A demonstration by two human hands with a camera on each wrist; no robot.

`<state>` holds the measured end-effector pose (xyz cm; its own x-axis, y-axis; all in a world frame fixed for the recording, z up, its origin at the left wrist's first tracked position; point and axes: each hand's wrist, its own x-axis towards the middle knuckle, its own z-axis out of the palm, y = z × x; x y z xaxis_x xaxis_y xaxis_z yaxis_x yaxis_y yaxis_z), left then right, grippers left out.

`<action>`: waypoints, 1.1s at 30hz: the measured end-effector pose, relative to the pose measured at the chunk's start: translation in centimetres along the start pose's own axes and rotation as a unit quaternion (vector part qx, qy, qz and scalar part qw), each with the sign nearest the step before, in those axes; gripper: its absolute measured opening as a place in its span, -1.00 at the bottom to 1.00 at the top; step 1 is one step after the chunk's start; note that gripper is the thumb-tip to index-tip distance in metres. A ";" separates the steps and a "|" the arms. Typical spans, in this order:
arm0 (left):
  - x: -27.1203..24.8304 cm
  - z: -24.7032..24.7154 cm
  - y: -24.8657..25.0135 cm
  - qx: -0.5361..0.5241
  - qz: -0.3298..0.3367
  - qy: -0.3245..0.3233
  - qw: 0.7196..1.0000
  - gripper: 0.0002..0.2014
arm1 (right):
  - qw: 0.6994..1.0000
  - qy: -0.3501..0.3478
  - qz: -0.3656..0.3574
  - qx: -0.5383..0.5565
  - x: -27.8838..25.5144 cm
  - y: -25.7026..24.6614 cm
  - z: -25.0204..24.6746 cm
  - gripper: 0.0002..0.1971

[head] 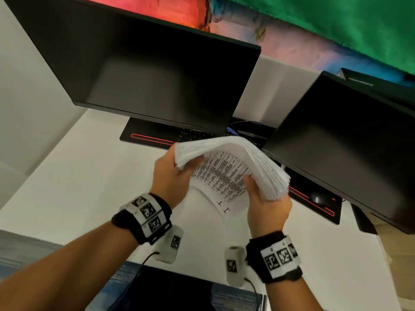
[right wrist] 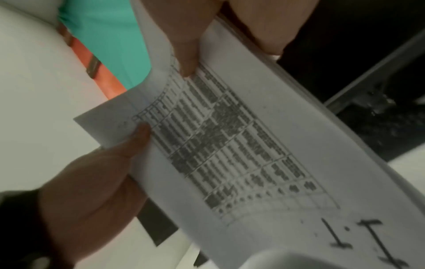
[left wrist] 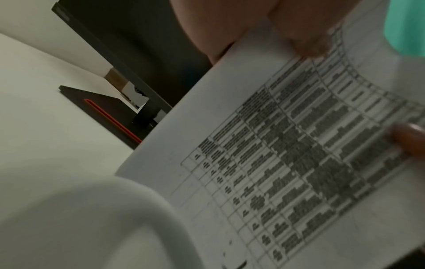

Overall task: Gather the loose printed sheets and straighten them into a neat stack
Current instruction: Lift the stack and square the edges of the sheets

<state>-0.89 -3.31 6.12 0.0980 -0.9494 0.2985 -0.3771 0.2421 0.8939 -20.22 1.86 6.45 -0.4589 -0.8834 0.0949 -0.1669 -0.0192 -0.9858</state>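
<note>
A thick stack of printed sheets (head: 226,162) is held in the air above the white desk (head: 78,187), bowed upward in the middle, its edges fanned at the right end. My left hand (head: 186,164) grips the stack's left end, thumb on the printed side. My right hand (head: 258,187) grips the right end the same way. The printed table on the lowest sheet (left wrist: 287,163) faces me, with my left thumb (left wrist: 306,36) pressing on it. In the right wrist view the same sheet (right wrist: 230,145) shows large handwritten marks, under my right thumb (right wrist: 186,54).
Two dark monitors (head: 157,70) (head: 341,140) stand close behind the stack. A black mat with a red stripe (head: 148,138) lies under them, with a keyboard (head: 195,133) and a mouse (head: 317,197) on it. A dark object (head: 170,290) sits at the near desk edge.
</note>
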 end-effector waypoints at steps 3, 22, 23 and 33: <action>-1.9 0.4 -1.5 -0.049 -0.077 -0.059 0.994 -0.58 | 0.998 0.003 0.055 0.004 -1.5 2.1 0.7 -0.52; 3.4 -2.0 0.1 -0.049 -0.088 -0.099 0.990 -0.63 | 0.999 -0.012 0.044 -0.006 3.4 -1.5 -1.1 -0.30; 4.0 -2.7 0.9 -0.025 -0.054 -0.106 0.993 -0.62 | 0.998 -0.032 0.018 -0.053 3.7 -2.6 -1.2 -0.28; 5.6 -4.2 4.0 0.258 0.207 -0.203 0.921 -0.72 | 0.921 -0.250 -0.153 -0.257 5.0 -6.6 2.1 -0.83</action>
<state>2.05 -6.81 12.81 -0.4660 -0.8194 0.3338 -0.7035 0.5719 0.4219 -19.61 -3.44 13.10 0.1164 -0.9811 0.1547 -0.6718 -0.1924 -0.7153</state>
